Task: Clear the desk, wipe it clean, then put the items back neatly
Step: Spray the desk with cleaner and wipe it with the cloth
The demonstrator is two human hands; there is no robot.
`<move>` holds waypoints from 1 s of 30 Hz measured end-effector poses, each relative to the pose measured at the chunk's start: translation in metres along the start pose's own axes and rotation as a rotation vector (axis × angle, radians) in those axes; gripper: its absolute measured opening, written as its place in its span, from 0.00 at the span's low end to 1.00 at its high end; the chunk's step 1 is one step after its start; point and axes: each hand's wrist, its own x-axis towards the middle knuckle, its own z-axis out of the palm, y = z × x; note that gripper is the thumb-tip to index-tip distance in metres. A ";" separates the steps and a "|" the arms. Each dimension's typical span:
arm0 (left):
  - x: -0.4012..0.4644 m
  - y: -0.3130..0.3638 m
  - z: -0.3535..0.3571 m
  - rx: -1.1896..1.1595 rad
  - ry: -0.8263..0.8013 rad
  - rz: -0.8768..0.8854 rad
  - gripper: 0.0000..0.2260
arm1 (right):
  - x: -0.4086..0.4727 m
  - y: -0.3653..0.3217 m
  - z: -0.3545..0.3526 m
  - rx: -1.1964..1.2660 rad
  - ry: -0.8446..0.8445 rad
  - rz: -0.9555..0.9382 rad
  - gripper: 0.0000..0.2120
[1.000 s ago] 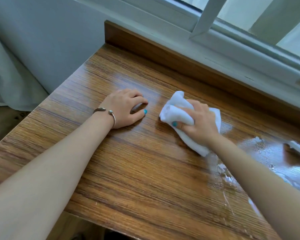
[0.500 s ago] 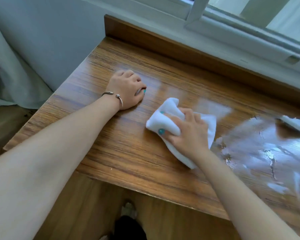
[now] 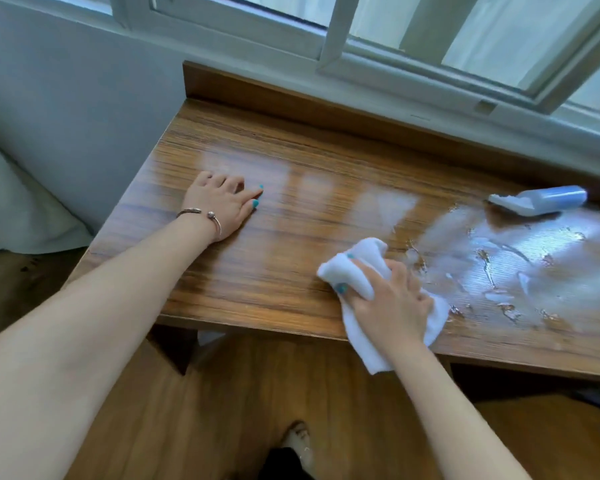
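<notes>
Here, right hand [image 3: 392, 299] around cloth [image 3: 347, 271]; left hand [image 3: 219, 202] flat on desk [image 3: 291, 244]

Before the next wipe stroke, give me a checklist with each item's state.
1. Right hand grips cloth: ok.
2. Cloth flat on desk: not ok, one end hangs over the front edge.
3. Left hand braced on desk, away from cloth: ok.
4. Wet patch wiped dry: not ok.
5. Bottle off the desk: not ok, it lies on its side by the patch.
</notes>
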 end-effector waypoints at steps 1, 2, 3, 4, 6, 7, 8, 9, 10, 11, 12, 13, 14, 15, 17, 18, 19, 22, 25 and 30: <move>0.000 -0.001 0.000 -0.011 -0.009 -0.005 0.20 | 0.004 0.024 -0.007 0.000 -0.012 0.095 0.22; -0.001 -0.001 -0.001 -0.023 -0.016 -0.012 0.20 | 0.005 0.039 -0.012 0.005 -0.021 0.173 0.22; -0.002 -0.002 -0.002 -0.025 -0.024 -0.021 0.20 | 0.007 0.046 -0.013 -0.002 -0.013 0.230 0.22; -0.004 -0.002 -0.002 -0.014 -0.031 -0.030 0.21 | 0.007 0.044 -0.011 -0.022 0.001 0.287 0.21; -0.005 0.000 -0.003 0.008 -0.016 -0.042 0.21 | 0.004 0.014 -0.006 -0.053 0.038 0.348 0.22; -0.004 0.000 -0.003 0.011 -0.003 -0.047 0.21 | -0.001 -0.011 0.000 -0.046 0.047 0.292 0.22; -0.004 0.001 -0.002 0.006 0.004 -0.051 0.20 | -0.011 -0.040 0.008 -0.032 0.062 0.176 0.22; -0.003 0.002 0.000 -0.003 0.007 -0.056 0.20 | -0.023 -0.070 0.015 -0.016 0.101 0.031 0.23; -0.003 0.003 0.001 -0.012 0.010 -0.059 0.20 | -0.037 -0.100 0.022 0.001 0.139 -0.109 0.23; -0.003 0.005 0.001 -0.016 0.014 -0.062 0.19 | -0.049 -0.125 0.027 0.019 0.150 -0.245 0.25; -0.003 0.006 0.001 -0.016 0.024 -0.063 0.19 | -0.061 -0.145 0.032 0.022 0.133 -0.369 0.26; -0.003 0.007 0.001 -0.014 0.037 -0.064 0.19 | -0.070 -0.157 0.035 0.014 0.108 -0.454 0.27; -0.003 0.007 0.002 -0.011 0.047 -0.069 0.19 | -0.075 -0.159 0.034 0.000 0.088 -0.515 0.28; -0.004 0.006 0.002 -0.013 0.048 -0.075 0.18 | -0.072 -0.154 0.031 0.012 0.090 -0.547 0.29; -0.006 0.004 0.002 -0.028 0.043 -0.079 0.18 | -0.062 -0.123 0.026 0.056 0.061 -0.526 0.28; -0.006 0.003 0.001 -0.033 0.039 -0.080 0.18 | -0.057 -0.104 0.024 0.065 0.058 -0.491 0.27; -0.007 0.003 0.000 -0.031 0.035 -0.076 0.19 | -0.053 -0.083 0.021 0.066 0.068 -0.446 0.26; -0.007 0.001 -0.004 -0.013 0.004 -0.053 0.20 | -0.047 -0.013 0.008 -0.025 0.060 -0.224 0.25; -0.008 0.000 -0.005 -0.013 -0.005 -0.032 0.21 | -0.044 0.065 -0.009 -0.117 -0.001 0.032 0.23; 0.000 0.012 -0.012 0.117 -0.055 -0.050 0.20 | -0.034 0.110 -0.017 -0.081 -0.019 0.015 0.23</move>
